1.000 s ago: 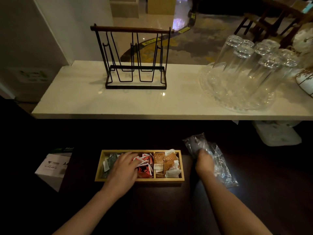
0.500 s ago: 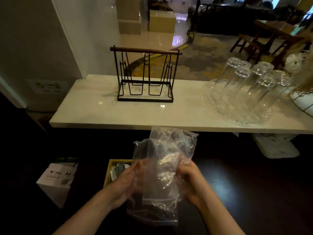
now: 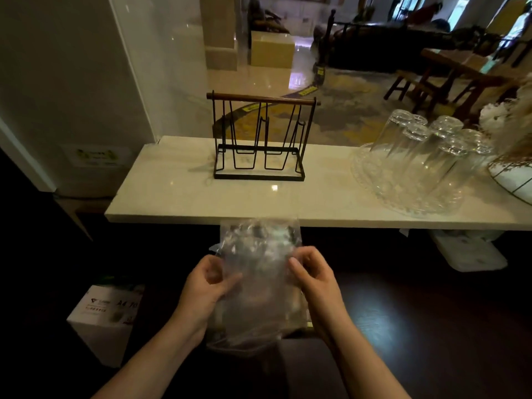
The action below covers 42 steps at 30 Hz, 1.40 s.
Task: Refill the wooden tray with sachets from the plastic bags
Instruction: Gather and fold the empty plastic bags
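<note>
A pale stone counter point(image 3: 288, 194) runs across the middle of the view, with a dark lower tabletop point(image 3: 431, 326) in front of it where the person works. On the counter's right end a clear glass platter point(image 3: 371, 168) carries a cluster of upturned drinking glasses point(image 3: 426, 151), packed close and touching one another. Left of them stands a black wire rack point(image 3: 259, 139) with a wooden bar along its top; its slots are bare. At the far right edge a wire-rimmed white bowl point(image 3: 515, 180) is partly cut off. On the dark surface to the left sits a white carton of A4 paper point(image 3: 106, 315).

Both hands hold a clear plastic bag point(image 3: 259, 272) upright between them, above the dark tabletop and just below the counter's front edge. The left hand point(image 3: 204, 286) pinches the bag's left side, thumb and curled fingers closed on the film. The right hand point(image 3: 313, 277) does the same on the right side, fingers bent in and thumb pressed to the plastic. The bag is crumpled and see-through; whether it has sachets in it cannot be told. Only a corner of the wooden tray point(image 3: 302, 329) shows, low behind the bag and beside the right wrist, and its contents are hidden.
</note>
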Each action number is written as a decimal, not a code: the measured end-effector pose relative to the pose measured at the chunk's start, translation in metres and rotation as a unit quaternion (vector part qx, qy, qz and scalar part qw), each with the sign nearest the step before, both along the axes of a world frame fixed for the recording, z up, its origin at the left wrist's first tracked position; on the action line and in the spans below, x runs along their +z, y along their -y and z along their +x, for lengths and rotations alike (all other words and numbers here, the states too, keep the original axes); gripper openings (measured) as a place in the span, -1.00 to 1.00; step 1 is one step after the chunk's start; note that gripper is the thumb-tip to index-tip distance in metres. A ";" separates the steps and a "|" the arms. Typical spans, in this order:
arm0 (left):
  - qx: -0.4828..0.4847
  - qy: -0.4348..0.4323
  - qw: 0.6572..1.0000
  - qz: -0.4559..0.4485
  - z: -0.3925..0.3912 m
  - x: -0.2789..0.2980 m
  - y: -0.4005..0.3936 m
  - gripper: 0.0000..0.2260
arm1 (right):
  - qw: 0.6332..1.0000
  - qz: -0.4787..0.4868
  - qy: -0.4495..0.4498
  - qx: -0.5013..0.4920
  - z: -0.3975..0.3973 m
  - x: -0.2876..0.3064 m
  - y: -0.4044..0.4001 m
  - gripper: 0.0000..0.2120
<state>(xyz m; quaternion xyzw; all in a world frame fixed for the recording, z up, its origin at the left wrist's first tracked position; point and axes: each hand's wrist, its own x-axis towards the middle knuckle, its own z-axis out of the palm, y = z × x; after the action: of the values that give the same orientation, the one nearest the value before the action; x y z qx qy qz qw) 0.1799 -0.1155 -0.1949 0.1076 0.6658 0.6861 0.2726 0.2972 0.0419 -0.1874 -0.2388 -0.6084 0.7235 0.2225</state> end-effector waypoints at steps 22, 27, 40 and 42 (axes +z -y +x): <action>0.003 0.103 0.988 0.113 0.025 0.019 -0.004 -0.87 | 0.999 -0.034 0.013 0.025 -0.006 0.009 0.035 -0.62; 0.007 0.126 0.987 0.095 0.023 0.013 -0.002 -0.79 | 0.999 -0.012 0.010 -0.032 -0.010 0.003 0.033 -0.91; -0.140 0.020 0.989 -0.046 0.031 0.008 -0.005 -0.61 | 0.948 0.199 0.088 -0.232 -0.026 0.001 0.024 -0.94; -0.140 0.049 0.987 -0.057 0.022 0.011 -0.004 -0.40 | 0.930 0.258 0.094 -0.243 -0.024 0.000 0.022 -0.93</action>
<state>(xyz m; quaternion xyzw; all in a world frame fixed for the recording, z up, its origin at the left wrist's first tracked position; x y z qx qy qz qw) 0.2024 -0.1110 -0.1835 0.1507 0.6680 0.6067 0.4037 0.2734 0.0198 -0.1879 -0.3807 -0.7157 0.4397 0.3866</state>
